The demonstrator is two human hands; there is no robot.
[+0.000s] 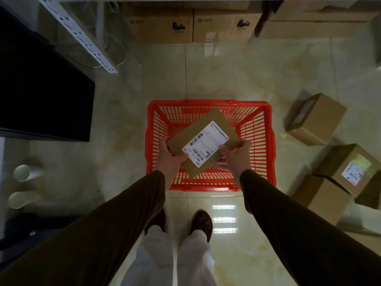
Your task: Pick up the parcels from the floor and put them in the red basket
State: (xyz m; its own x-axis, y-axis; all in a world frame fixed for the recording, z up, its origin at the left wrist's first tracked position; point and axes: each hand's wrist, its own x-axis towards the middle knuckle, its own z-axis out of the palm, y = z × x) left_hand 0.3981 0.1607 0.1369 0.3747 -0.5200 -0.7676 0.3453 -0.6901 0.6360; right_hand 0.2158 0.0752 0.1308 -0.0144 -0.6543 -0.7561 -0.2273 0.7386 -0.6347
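Both hands hold one flat brown parcel [203,142] above the red basket [210,104]: the left hand [171,156] grips its near-left edge, the right hand [237,154] its right edge (thumbs lie on top, beside the white label [206,143]). More cardboard boxes [315,118] lie on the glossy tiled floor [226,73] at the right, near the basket.

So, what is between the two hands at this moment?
In the head view, a flat brown parcel with a white label spans between the left hand and right hand; both grip its ends above the red basket.
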